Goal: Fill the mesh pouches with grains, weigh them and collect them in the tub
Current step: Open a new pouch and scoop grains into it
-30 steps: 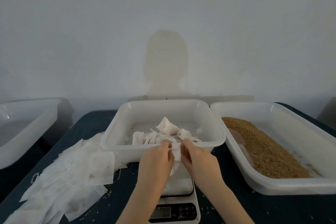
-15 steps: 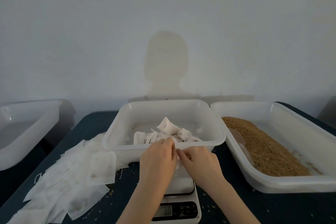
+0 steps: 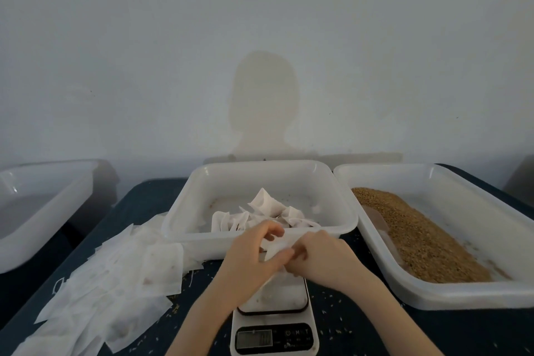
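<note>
Head view. My left hand [image 3: 248,257] and right hand [image 3: 320,257] meet above the scale [image 3: 274,324], fingers curled, both pinching one white pouch [image 3: 276,248] between them, just in front of the middle tub [image 3: 260,237]. Filled pouches [image 3: 260,214] lie in that tub. Grains [image 3: 416,228] sit in the right tub [image 3: 462,292]. Empty pouches [image 3: 109,289] are heaped at left on the dark table [image 3: 346,326]. Scale readout is too blurred to read.

Both bare arms reach forward side by side, and the left hand [image 3: 254,254] and right hand [image 3: 320,257] meet in the middle, fingers curled and pinching something white together.
</note>
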